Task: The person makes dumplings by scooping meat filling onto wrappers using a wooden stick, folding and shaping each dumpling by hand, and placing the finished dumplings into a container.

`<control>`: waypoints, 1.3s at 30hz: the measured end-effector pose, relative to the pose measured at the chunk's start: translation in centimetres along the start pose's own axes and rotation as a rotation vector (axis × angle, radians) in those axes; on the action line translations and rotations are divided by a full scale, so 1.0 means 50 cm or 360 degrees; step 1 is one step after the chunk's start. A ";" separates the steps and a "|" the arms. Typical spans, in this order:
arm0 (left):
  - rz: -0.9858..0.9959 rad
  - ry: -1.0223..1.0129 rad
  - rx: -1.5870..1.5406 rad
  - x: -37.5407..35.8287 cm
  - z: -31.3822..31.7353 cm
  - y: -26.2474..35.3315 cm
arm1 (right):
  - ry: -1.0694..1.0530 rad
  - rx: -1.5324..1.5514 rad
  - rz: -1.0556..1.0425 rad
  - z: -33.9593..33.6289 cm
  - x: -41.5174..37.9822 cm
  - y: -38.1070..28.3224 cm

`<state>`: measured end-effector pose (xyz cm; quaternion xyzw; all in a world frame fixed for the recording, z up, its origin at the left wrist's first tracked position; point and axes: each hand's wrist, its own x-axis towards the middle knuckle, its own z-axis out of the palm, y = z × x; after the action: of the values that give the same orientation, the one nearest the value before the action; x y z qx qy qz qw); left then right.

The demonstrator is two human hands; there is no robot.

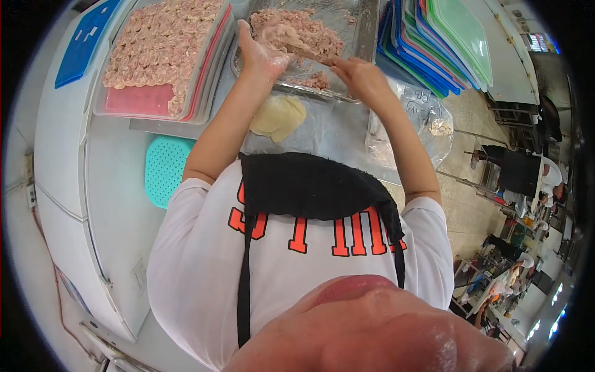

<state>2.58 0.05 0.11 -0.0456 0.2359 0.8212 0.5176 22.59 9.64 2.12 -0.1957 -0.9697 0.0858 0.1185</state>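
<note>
Minced filling [310, 31] lies in a metal tray [356, 37] at the top centre. My left hand [263, 56], floury and cupped over the tray's left side, holds a pale dough wrapper [280, 36]. In my right hand [361, 75] is the end of a thin flat spatula [310, 56], fingers closed round it. The tip reaches the wrapper, and the filling there is partly hidden by it. A stack of pale round wrappers [279, 116] rests on plastic below my left forearm.
Filled dumplings stand in rows on a stacked pink tray [139, 102] at left. Coloured lids [434, 43] are piled at right beside a marked plastic bag [412, 124]. A turquoise perforated basket [166, 170] sits lower left. Other people work far right.
</note>
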 end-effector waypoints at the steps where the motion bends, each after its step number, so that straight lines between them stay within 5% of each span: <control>1: 0.0008 0.0001 -0.0005 -0.002 0.001 -0.002 | -0.0002 -0.0001 -0.0009 -0.031 0.003 -0.012; 3: -0.0031 -0.0059 0.0013 0.002 0.002 0.003 | -0.0084 -0.0330 0.0058 -0.098 0.012 -0.032; 10: 0.0104 0.0042 -0.0094 0.026 0.005 0.016 | 0.0049 -0.0056 -0.0120 -0.073 0.028 -0.004; 13: -0.0002 -0.0014 -0.0341 0.053 -0.027 0.049 | 0.0193 0.0645 -0.0007 -0.074 0.012 0.049; 15: 0.0244 -0.0354 0.0134 0.083 -0.050 0.048 | -0.0237 0.1026 0.0515 -0.052 -0.010 0.074; 18: 0.0304 -0.0207 0.0045 0.037 0.020 0.029 | -0.0648 0.1553 0.0874 0.010 -0.028 0.070; 22: 0.0321 -0.0286 -0.0054 0.067 -0.002 0.003 | -0.0563 0.2201 0.1060 0.015 -0.029 -0.018; 24: 0.0569 -0.0296 0.0116 0.068 -0.001 -0.012 | -0.0503 0.2281 0.1099 0.028 -0.030 -0.040; 33: 0.0773 -0.0356 0.0352 0.056 0.011 -0.039 | -0.0336 0.2546 0.1201 0.053 -0.029 -0.068; 39: 0.0546 -0.0265 0.0322 0.025 0.033 -0.007 | -0.0198 0.2360 0.1204 0.049 -0.032 -0.080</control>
<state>2.59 1.94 1.05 0.1154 0.2780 0.8704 0.3897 21.96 5.07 0.32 -0.3743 -0.5356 0.7465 0.1259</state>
